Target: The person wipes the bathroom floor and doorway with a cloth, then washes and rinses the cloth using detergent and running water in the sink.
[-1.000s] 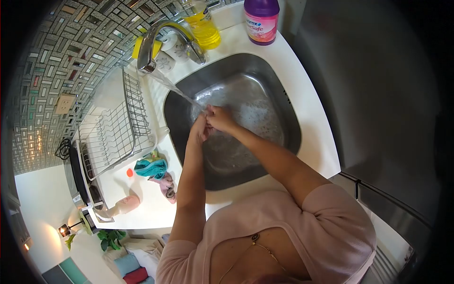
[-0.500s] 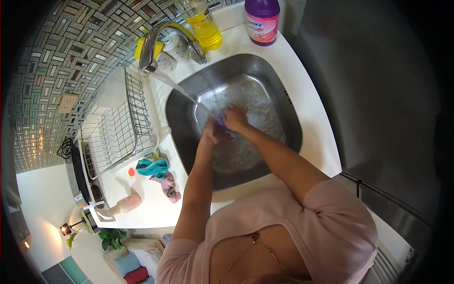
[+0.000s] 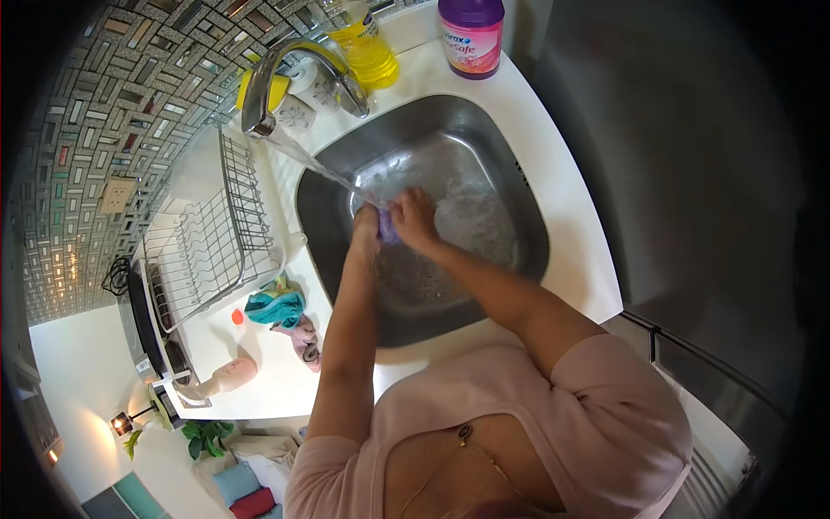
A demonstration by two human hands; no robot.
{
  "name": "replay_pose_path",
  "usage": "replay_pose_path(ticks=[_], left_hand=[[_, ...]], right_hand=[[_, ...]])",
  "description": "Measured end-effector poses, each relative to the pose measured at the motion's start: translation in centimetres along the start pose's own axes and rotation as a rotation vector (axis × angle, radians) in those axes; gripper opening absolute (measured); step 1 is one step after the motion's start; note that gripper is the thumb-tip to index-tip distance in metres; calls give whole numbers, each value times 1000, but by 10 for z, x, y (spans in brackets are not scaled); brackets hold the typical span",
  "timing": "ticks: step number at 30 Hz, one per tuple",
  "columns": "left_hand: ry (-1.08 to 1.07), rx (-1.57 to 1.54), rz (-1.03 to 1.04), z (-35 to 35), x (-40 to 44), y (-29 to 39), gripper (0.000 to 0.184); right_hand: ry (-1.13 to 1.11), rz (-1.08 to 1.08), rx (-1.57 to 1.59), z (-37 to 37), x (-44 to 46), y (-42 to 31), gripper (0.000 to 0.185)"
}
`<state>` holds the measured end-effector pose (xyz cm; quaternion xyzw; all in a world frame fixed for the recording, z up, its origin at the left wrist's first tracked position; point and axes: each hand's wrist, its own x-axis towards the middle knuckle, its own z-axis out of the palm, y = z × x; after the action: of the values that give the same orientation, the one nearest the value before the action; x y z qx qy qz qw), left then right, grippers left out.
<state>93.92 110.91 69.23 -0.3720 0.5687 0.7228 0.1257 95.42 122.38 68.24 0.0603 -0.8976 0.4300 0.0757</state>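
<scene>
Within the steel sink, a small bunched purple cloth sits between my two hands. My left hand grips it from the left, fingers closed. On the other side my right hand is closed on it too, with its fingertips partly hidden. A stream of water runs from the chrome faucet and falls right by my hands. Shallow sudsy water covers the sink bottom. What exactly the cloth is cannot be made out.
Left of the sink stand a wire dish rack, a teal cloth, a pinkish cloth and a pink bottle. Behind it are a yellow liquid bottle and a purple-capped bottle.
Both hands have moved left and slightly up with the purple cloth, closer to the water stream. More of the cloth shows between them. The view has shifted slightly.
</scene>
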Motion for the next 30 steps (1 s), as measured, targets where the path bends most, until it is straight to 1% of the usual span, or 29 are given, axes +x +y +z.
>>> replay_pose_path(ticks=[1, 3, 4, 5, 6, 8, 9, 11, 12, 15, 17, 18, 20, 21, 23, 24, 25, 26, 28, 30], left_hand=[[-98, -35, -62, 2, -18, 17, 31], [-72, 392, 182, -8, -12, 19, 30], [-57, 605, 307, -10, -8, 19, 31], [-204, 560, 397, -10, -15, 23, 31], [-178, 634, 427, -10, -19, 29, 29], [-127, 787, 486, -14, -24, 43, 24], [-125, 809, 516, -17, -25, 46, 24], [-117, 850, 577, -24, -29, 52, 23], [-108, 896, 558, -19, -42, 58, 24], [-65, 1047, 535, -10, -66, 71, 26], [-21, 1179, 558, -14, -68, 73, 27], [19, 1222, 777, -20, -62, 73, 26], [108, 1281, 1219, -33, -46, 69, 23], [4, 1034, 997, -33, -48, 70, 21], [-181, 538, 547, -34, -50, 70, 18], [-158, 332, 459, -33, -50, 67, 16], [-135, 127, 370, -29, -50, 61, 14], [-113, -78, 279, -28, -47, 54, 13], [-144, -235, 115, -26, -33, 37, 23], [-207, -446, -74, -4, -37, 28, 31]], right_hand=[[-82, 12, 156, -7, 7, 1, 34], [-247, 33, 467, -21, 23, 1, 39], [-284, 5, 460, -19, 26, 3, 41], [-323, -21, 455, -14, 27, 5, 43], [-362, -46, 452, -8, 28, 7, 45], [-457, -18, 541, -12, 32, 12, 40], [-503, -4, 584, -19, 35, 12, 38], [-577, 1, 414, -29, 44, 10, 31], [-615, 1, 329, -30, 47, 11, 28], [-537, -85, 258, -26, 49, 10, 23], [-432, -111, 352, -27, 50, 7, 24], [-381, -125, 398, -30, 52, 3, 24], [-417, -148, 469, -47, 54, -5, 27], [-436, -158, 505, -55, 54, -5, 29], [-454, -267, 404, -63, 61, 3, 27], [-462, -320, 354, -67, 64, 4, 27], [-523, -134, 397, -71, 64, 6, 19], [-529, -70, 363, -70, 65, 7, 17], [-536, 60, 293, -65, 69, 8, 15], [-300, 84, 596, -41, 50, -7, 19]])
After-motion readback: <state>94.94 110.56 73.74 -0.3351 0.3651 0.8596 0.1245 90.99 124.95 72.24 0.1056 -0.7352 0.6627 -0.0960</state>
